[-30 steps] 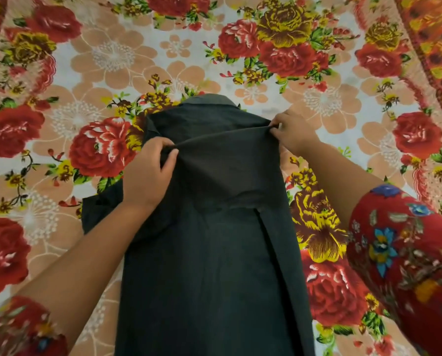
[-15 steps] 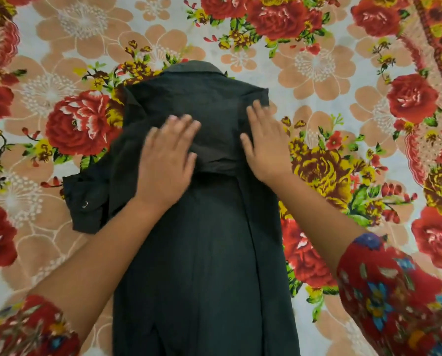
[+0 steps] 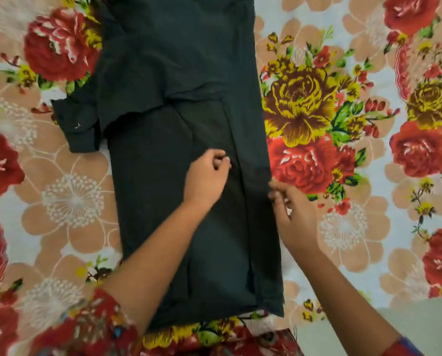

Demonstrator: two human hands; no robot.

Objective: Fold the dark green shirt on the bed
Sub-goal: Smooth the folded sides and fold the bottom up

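Observation:
The dark green shirt (image 3: 178, 124) lies lengthwise on the bed as a long narrow strip, collar end far from me and hem near me. One cuff (image 3: 78, 127) sticks out on its left side. My left hand (image 3: 207, 178) is over the middle of the shirt with curled fingers, and thumb and forefinger seem to pinch the cloth beside a lengthwise fold. My right hand (image 3: 289, 211) is at the shirt's right edge with bent fingertips touching it. The blur hides whether it grips the edge.
A floral bedsheet (image 3: 343, 111) with red and yellow roses covers the bed on all sides of the shirt. The near bed edge and a strip of pale floor (image 3: 420, 319) show at the bottom right. My red patterned sleeves are at the lower corners.
Both hands left the shoulder area, where they lay flat, and came down toward me to the shirt's middle. The view has tilted down, so the hem now shows.

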